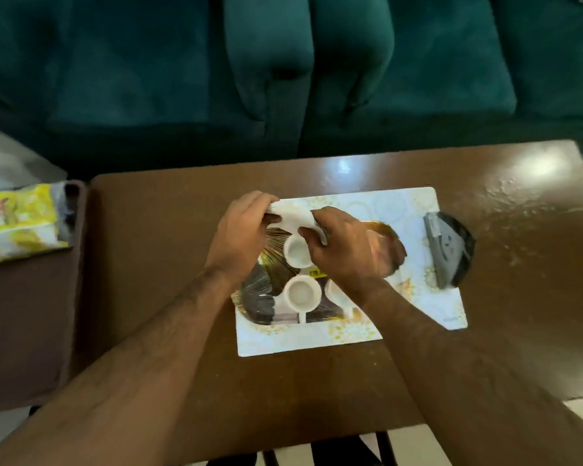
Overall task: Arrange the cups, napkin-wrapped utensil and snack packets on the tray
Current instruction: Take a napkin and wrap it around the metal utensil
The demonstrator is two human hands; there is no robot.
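Observation:
A round tray (261, 299) with a gold and dark fan pattern lies on a white placemat (414, 210). On it stand white cups: one (297, 252) under my hands, one (299, 294) nearer me, and a third (334, 290) partly hidden by my right wrist. Both hands hold a white napkin (292, 215) above the tray's far edge. My left hand (241, 232) grips its left end and my right hand (345, 248) its right end. I cannot tell whether a utensil is inside. A yellow and white snack packet (19, 222) lies on the side table at left.
A dark, grey-lined object (450, 250) rests at the placemat's right edge. The brown table (169, 250) stands in front of a teal sofa (283, 79). A lower brown side table (24, 317) adjoins the left edge.

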